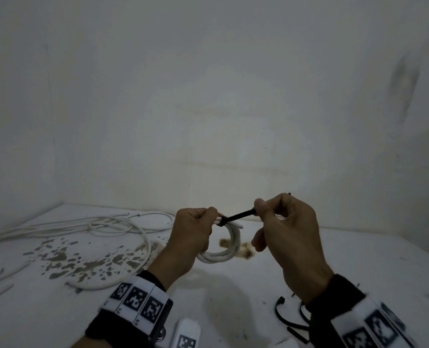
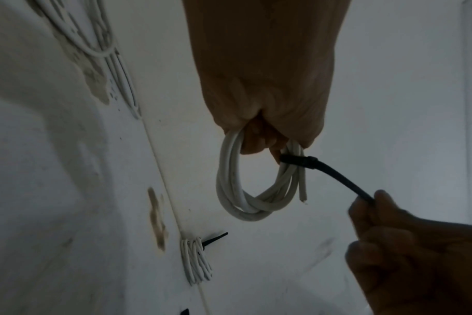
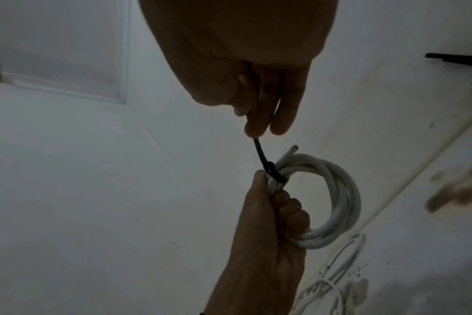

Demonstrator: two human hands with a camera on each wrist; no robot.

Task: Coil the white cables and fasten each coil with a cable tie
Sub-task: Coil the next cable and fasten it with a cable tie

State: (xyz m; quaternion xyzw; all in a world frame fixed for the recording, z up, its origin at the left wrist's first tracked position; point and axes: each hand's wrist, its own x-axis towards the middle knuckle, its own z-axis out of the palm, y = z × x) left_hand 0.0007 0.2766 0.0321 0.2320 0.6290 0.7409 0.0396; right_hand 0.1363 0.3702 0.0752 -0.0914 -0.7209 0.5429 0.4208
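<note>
My left hand [image 1: 195,232] grips a small coil of white cable [image 1: 229,243] above the table, fingers curled round its top strands. A black cable tie [image 1: 238,216] is looped round the coil beside my left thumb. My right hand [image 1: 278,222] pinches the tie's free tail between thumb and forefinger, and the tail runs taut up to the right. The left wrist view shows the coil [image 2: 245,191] hanging from my fist, the tie's head [image 2: 310,160] against the strands. In the right wrist view the tie [image 3: 267,166] leaves my fingertips [image 3: 253,130] toward the coil [image 3: 337,198].
Loose white cables [image 1: 103,229] sprawl over the left of the stained white table [image 1: 359,259]. Spare black ties [image 1: 288,315] lie near my right wrist. A tied coil [image 2: 196,260] lies on the table by the wall. White walls close the back and sides.
</note>
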